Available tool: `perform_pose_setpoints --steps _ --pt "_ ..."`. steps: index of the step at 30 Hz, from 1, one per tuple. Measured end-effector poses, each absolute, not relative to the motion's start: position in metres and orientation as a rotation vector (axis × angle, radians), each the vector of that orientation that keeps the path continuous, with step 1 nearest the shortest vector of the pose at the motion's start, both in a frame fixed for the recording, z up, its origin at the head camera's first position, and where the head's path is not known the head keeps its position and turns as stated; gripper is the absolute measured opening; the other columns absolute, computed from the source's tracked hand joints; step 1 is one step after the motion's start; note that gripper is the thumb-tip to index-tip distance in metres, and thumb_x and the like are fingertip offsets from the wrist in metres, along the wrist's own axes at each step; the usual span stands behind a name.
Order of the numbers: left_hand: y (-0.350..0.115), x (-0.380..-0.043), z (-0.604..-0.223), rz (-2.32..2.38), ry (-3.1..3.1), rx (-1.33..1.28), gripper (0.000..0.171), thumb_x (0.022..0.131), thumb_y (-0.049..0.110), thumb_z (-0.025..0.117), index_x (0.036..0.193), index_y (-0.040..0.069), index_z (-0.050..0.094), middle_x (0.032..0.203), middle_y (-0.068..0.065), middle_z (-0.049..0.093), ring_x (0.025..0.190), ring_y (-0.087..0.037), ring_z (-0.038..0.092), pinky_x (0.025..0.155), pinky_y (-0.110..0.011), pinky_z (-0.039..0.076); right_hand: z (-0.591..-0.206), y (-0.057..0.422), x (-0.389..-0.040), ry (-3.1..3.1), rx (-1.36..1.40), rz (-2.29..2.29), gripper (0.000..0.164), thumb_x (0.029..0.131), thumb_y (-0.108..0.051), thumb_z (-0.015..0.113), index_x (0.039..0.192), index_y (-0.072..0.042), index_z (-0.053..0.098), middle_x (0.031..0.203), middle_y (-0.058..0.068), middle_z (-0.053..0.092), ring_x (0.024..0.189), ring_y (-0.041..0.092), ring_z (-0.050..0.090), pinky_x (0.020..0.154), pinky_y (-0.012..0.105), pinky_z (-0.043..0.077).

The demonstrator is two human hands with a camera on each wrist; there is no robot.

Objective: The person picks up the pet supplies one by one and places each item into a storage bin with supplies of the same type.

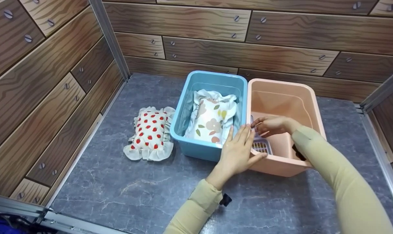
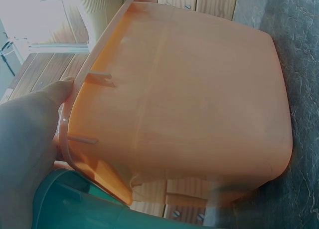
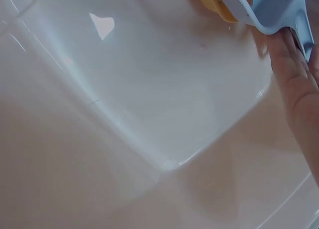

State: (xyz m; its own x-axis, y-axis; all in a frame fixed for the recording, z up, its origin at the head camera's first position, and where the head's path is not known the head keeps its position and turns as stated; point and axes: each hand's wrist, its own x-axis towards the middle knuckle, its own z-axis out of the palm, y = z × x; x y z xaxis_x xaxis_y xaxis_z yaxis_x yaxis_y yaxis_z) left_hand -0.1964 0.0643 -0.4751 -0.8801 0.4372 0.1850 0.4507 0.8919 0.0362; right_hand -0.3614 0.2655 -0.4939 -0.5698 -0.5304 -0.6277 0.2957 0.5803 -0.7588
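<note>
My right hand (image 1: 274,125) is down inside the peach bin (image 1: 282,167) and pinches the handle of a pale lavender slotted scoop (image 3: 279,12). The scoop lies along the bin's left side, partly hidden by both hands in the head view. Under it, a yellow thing (image 3: 212,3) shows in the right wrist view; its kind is unclear. My left hand (image 1: 237,151) rests with straight fingers across the adjoining rims of the peach bin and the blue bin (image 1: 196,148). Its thumb touches the peach rim. A flower-print pillow with ruffled edges (image 1: 212,122) lies in the blue bin.
Left of the blue bin, a strawberry-print ruffled pillow (image 1: 150,131) lies on the grey marbled surface (image 1: 134,195). Wood-patterned walls (image 1: 203,19) enclose the back and sides, with metal rails (image 1: 110,39) at the corners. The two bins stand side by side.
</note>
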Motion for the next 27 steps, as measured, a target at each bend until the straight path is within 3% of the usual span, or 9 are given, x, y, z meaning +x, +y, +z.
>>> perform_pose_setpoints --steps 10,22,27 --pt "0.0644 -0.1968 -0.4751 -0.105 -2.886 -0.681 0.090 0.092 0.076 0.017 0.155 0.012 0.030 0.162 -0.005 0.022 0.149 -0.018 0.016 0.121 -0.046 0.003 -0.4897 0.2667 -0.3613 1.913 -0.185 -1.030 0.046 0.098 -0.012 0.048 0.139 0.006 0.036 0.109 0.007 0.058 0.100 0.019 0.058 0.090 0.034 0.049" --pt "0.0639 -0.1977 -0.4782 -0.113 -2.860 -0.683 0.089 0.092 0.075 0.019 0.154 0.012 0.032 0.161 -0.005 0.025 0.148 -0.018 0.019 0.121 -0.045 0.007 -0.4894 0.2657 -0.3622 1.930 -0.188 -1.021 0.045 0.098 -0.008 0.046 0.139 0.008 0.035 0.110 0.010 0.061 0.101 0.019 0.061 0.092 0.035 0.050" --pt "0.0641 -0.1976 -0.4768 -0.113 -2.886 -0.689 0.090 0.093 0.075 0.018 0.155 0.011 0.027 0.162 -0.005 0.021 0.149 -0.018 0.015 0.120 -0.046 0.002 -0.4873 0.2670 -0.3628 1.949 -0.212 -1.009 0.050 0.098 -0.007 0.047 0.142 0.010 0.033 0.126 0.022 0.056 0.113 0.028 0.059 0.097 0.040 0.049"
